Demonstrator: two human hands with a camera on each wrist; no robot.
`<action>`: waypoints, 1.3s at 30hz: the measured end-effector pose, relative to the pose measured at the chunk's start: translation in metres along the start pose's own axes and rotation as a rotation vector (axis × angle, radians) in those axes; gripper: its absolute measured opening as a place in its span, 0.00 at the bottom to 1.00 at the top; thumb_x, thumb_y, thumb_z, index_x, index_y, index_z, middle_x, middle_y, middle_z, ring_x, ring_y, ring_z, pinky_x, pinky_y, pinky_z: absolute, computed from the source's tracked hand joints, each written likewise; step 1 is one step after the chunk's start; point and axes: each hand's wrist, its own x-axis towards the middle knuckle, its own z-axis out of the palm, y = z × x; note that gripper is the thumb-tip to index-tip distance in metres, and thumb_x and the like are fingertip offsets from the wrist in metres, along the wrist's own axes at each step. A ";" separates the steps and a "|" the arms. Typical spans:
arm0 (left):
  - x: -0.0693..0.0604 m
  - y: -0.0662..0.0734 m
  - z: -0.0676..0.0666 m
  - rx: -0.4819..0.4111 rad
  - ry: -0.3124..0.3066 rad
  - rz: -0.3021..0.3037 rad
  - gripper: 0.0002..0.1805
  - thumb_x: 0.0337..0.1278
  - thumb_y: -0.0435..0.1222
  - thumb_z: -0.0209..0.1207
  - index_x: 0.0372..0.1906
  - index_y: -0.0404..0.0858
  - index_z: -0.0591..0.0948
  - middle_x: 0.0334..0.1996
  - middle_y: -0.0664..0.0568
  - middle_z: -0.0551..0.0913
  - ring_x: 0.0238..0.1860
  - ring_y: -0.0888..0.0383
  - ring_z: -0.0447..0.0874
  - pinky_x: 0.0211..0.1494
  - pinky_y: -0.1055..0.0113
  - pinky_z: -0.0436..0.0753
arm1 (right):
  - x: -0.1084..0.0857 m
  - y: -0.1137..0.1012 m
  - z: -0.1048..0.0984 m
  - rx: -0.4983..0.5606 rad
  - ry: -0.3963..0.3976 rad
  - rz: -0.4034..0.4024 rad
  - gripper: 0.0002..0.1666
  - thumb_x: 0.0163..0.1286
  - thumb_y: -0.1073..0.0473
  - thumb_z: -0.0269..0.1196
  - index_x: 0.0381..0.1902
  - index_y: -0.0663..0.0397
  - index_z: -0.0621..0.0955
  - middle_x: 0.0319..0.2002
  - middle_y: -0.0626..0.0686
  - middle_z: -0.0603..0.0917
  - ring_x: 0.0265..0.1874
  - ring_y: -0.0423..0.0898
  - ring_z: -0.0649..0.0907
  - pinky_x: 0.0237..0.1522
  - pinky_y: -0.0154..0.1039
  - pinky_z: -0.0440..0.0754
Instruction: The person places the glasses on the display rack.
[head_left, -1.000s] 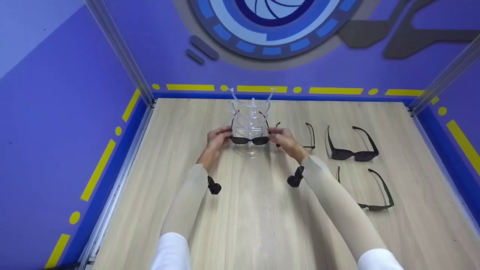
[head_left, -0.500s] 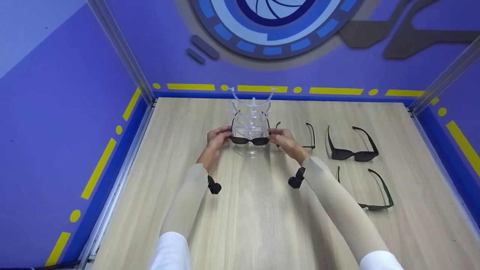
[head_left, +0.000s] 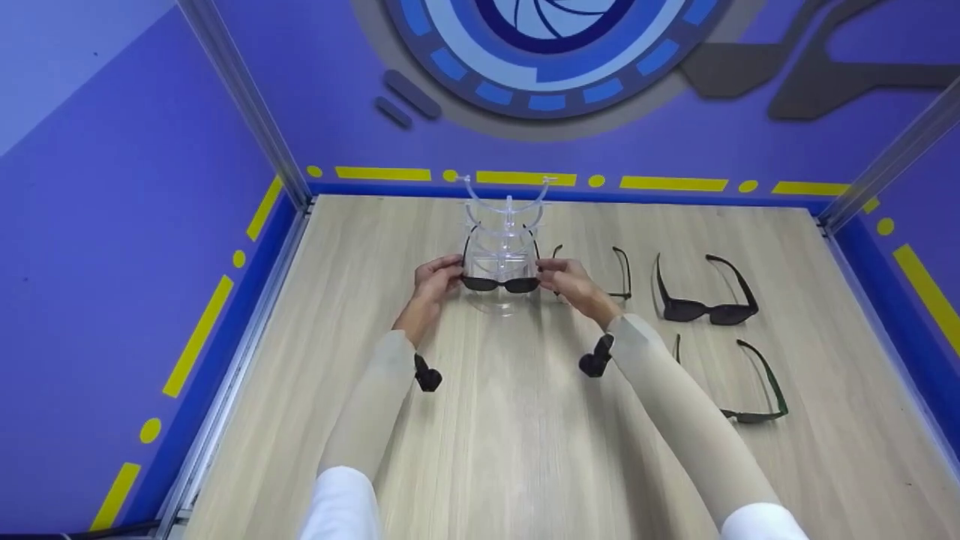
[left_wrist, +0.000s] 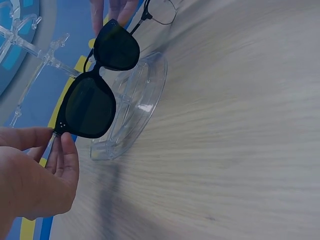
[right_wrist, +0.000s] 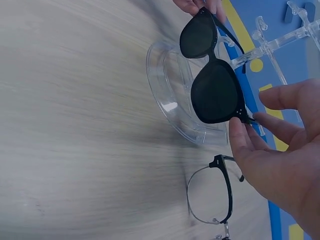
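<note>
Black sunglasses (head_left: pixel 501 285) with dark lenses sit at the lower front of a clear, tiered display stand (head_left: pixel 508 206), temples pointing back along its sides. My left hand (head_left: pixel 433 286) pinches the frame's left corner, thumb and fingers at the hinge, as the left wrist view shows the sunglasses (left_wrist: pixel 90 105) beside the hand (left_wrist: pixel 42 175). At the opposite corner my right hand (head_left: pixel 576 286) holds the frame between thumb and fingers. In the right wrist view the lenses (right_wrist: pixel 215 92) stand over the stand's curved clear base (right_wrist: pixel 167 100).
Thin-rimmed eyeglasses (head_left: pixel 621 294) lie just right of the stand, partly behind my right hand. Farther right are large black sunglasses (head_left: pixel 709 311), with dark green-framed glasses (head_left: pixel 754 416) nearer the front, partly covered by my right sleeve. A patterned blue wall (head_left: pixel 375 150) rises behind the table.
The sunglasses' front has dipped very slightly between both hands, which keep their grip. The view has shifted a little; the other glasses lie as before.
</note>
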 end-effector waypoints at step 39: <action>0.003 0.001 0.001 -0.047 0.002 -0.023 0.16 0.62 0.24 0.61 0.55 0.29 0.85 0.47 0.39 0.89 0.29 0.63 0.82 0.56 0.57 0.83 | 0.001 -0.003 -0.006 -0.002 0.046 0.010 0.32 0.76 0.68 0.49 0.73 0.78 0.60 0.74 0.74 0.63 0.75 0.65 0.66 0.79 0.51 0.63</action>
